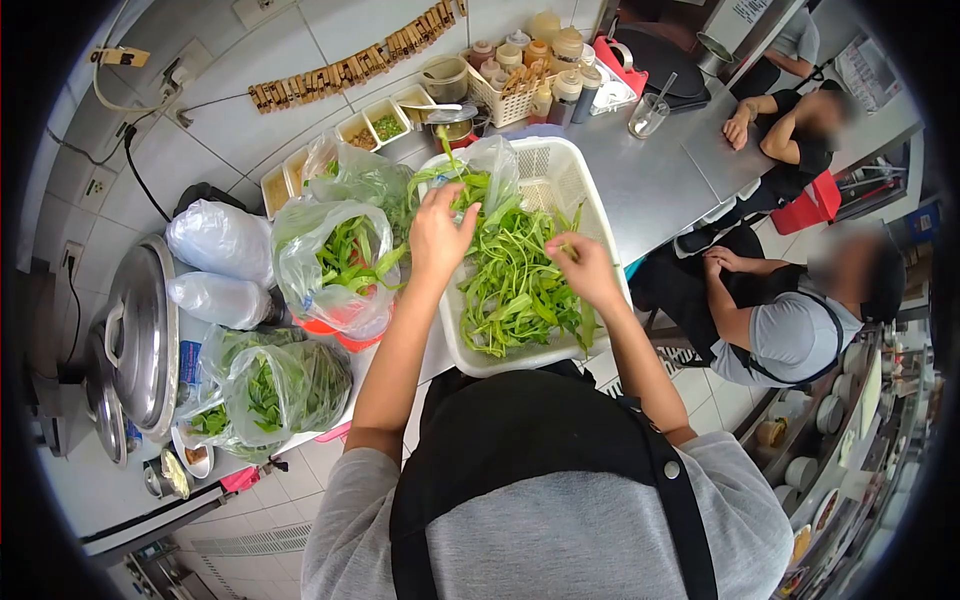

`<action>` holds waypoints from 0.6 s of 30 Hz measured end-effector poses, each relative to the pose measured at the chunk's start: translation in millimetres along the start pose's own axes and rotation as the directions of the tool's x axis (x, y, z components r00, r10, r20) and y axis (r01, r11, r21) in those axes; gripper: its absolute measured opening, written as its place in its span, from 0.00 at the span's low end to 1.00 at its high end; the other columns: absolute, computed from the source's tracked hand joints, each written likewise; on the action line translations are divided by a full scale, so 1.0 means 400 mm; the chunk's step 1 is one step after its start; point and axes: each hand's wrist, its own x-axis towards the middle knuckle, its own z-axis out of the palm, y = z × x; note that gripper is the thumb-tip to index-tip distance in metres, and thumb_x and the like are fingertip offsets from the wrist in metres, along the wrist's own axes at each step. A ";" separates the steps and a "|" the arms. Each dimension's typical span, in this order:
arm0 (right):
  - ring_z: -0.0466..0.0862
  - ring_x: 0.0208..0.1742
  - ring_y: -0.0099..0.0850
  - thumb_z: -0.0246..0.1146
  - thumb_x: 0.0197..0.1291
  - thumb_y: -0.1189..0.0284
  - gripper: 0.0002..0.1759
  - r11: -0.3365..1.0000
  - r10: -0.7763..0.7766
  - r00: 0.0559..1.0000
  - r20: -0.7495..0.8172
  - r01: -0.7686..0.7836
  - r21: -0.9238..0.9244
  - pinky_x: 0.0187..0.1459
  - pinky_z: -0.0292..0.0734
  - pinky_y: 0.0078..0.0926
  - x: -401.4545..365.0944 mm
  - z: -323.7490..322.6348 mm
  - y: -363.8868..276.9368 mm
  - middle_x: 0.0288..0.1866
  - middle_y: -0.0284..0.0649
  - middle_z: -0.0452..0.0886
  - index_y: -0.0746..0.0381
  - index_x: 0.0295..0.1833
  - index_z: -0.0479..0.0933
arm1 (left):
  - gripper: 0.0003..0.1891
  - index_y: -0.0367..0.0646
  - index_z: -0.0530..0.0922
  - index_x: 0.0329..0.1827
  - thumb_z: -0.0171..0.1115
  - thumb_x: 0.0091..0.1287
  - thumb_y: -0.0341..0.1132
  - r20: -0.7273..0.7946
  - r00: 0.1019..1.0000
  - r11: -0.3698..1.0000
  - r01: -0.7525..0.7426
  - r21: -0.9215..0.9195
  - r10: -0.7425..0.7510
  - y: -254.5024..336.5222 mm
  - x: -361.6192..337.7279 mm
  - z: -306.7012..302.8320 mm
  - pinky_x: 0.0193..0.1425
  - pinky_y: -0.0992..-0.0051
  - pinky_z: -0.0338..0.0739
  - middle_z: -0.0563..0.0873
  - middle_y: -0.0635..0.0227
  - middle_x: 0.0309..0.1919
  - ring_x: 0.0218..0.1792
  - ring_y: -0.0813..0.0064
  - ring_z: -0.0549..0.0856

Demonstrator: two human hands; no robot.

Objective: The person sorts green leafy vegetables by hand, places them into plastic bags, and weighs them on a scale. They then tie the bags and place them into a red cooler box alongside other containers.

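At centre, leafy stems [520, 290] point many ways inside the white basket [568, 165], between the hands: left hand [440, 238] at their upper left, fingers parted; right hand [587, 268] at their right, fingers bent, whether gripping I cannot tell.

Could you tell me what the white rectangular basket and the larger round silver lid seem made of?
White rectangular basket: probably moulded plastic, semi-matte; the even white colour and regular small holes suggest it. Larger round silver lid: metal, perhaps stainless steel, polished; bright reflections show, though the exact metal stays open.
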 end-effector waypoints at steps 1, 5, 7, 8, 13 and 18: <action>0.80 0.25 0.32 0.60 0.54 0.72 0.06 0.989 0.049 0.990 0.135 -0.030 -0.142 0.31 0.75 0.29 0.000 0.012 0.004 0.25 0.43 0.80 0.62 0.35 0.79 | 0.14 0.43 0.78 0.44 0.65 0.56 0.35 -0.021 1.000 0.998 -0.001 -0.060 0.000 0.010 -0.012 0.005 0.33 0.69 0.77 0.83 0.61 0.35 0.27 0.67 0.83; 0.82 0.38 0.48 0.59 0.49 0.73 0.06 0.853 0.133 0.981 0.142 -0.040 -0.521 0.41 0.77 0.42 0.015 0.056 0.058 0.30 0.53 0.81 0.61 0.33 0.79 | 0.07 0.41 0.80 0.37 0.63 0.57 0.33 0.267 0.961 0.966 0.134 -0.222 -0.072 0.061 -0.084 0.022 0.33 0.68 0.77 0.83 0.59 0.27 0.26 0.66 0.83; 0.82 0.37 0.48 0.59 0.49 0.73 0.06 0.829 0.146 0.976 0.162 -0.031 -0.559 0.42 0.77 0.41 0.017 0.070 0.087 0.31 0.53 0.81 0.61 0.33 0.79 | 0.05 0.42 0.81 0.34 0.60 0.59 0.32 0.443 0.895 0.982 0.122 -0.142 -0.047 0.065 -0.137 0.049 0.35 0.65 0.77 0.83 0.57 0.28 0.30 0.61 0.84; 0.82 0.37 0.49 0.59 0.48 0.73 0.06 0.803 0.165 0.971 0.176 -0.029 -0.596 0.42 0.77 0.41 0.015 0.072 0.105 0.32 0.53 0.81 0.60 0.33 0.79 | 0.05 0.42 0.82 0.33 0.58 0.60 0.32 0.491 0.871 0.997 0.055 -0.057 -0.019 0.054 -0.164 0.072 0.38 0.64 0.77 0.83 0.55 0.30 0.32 0.58 0.84; 0.81 0.37 0.46 0.65 0.46 0.72 0.07 0.912 -0.002 0.987 0.160 0.068 -0.405 0.42 0.76 0.37 0.021 0.012 0.093 0.33 0.50 0.80 0.62 0.33 0.78 | 0.09 0.42 0.82 0.41 0.57 0.59 0.31 0.586 0.805 0.993 0.027 0.118 -0.092 -0.018 -0.217 0.138 0.47 0.63 0.76 0.82 0.54 0.39 0.40 0.55 0.82; 0.73 0.28 0.18 0.69 0.48 0.76 0.08 0.982 -0.004 0.993 0.122 -0.020 0.190 0.31 0.67 0.17 0.035 -0.087 0.033 0.26 0.29 0.76 0.63 0.30 0.75 | 0.12 0.38 0.80 0.42 0.65 0.53 0.27 0.233 0.970 0.991 -0.038 -0.126 0.067 0.039 -0.197 0.064 0.49 0.67 0.75 0.83 0.58 0.39 0.39 0.60 0.82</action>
